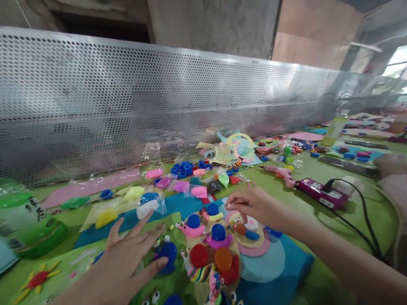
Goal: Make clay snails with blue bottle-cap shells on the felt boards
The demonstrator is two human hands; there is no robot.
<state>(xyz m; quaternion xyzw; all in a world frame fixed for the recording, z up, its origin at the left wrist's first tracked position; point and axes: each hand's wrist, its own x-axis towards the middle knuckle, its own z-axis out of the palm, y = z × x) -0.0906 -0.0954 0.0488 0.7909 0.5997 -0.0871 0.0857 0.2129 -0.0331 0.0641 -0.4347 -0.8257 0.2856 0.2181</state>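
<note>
My left hand is open with fingers spread, over the left side of a green sheet. Its thumb reaches a dark blue bottle cap that has googly eyes beside it. My right hand hovers at the back right of a group of clay snails, fingers bent and apart, nothing visible in them. Just below it lies a brown-and-white clay figure on round pink and yellow paper. Between the hands are a pink snail with a blue cap, a purple snail, a red cap and an orange cap.
Bagged clay and several blue caps lie behind. A green bottle stands left. At right are a pink glue gun, a purple power box with cables, and another person's blurred hand. Perforated metal panels line the back.
</note>
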